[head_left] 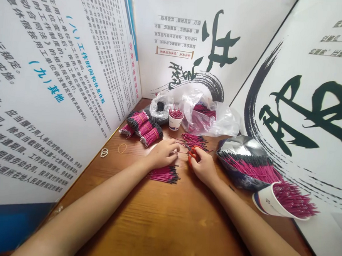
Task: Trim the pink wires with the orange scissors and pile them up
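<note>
My right hand (pixel 205 166) is closed around the orange-red handles of a small pair of scissors (pixel 191 155), whose dark tips point toward my left hand. Fingers of my left hand (pixel 164 154) are pinched together, and a thin wire (pixel 182 152) runs from them toward the scissors. Partly under my left wrist lies a pile of magenta wires with black ends (pixel 164 174). Just beyond both hands is another loose pile of magenta wires (pixel 193 140). What exactly the scissor tips touch is too small to tell.
Rubber-banded wire bundles (pixel 144 127) are stacked at back left, near a white rubber band (pixel 103 153). A paper cup of wires (pixel 175 120) and plastic bags (pixel 223 119) stand behind. To the right are a filled dark bag (pixel 244 163) and a tilted cup (pixel 266 199). Printed panels enclose the table.
</note>
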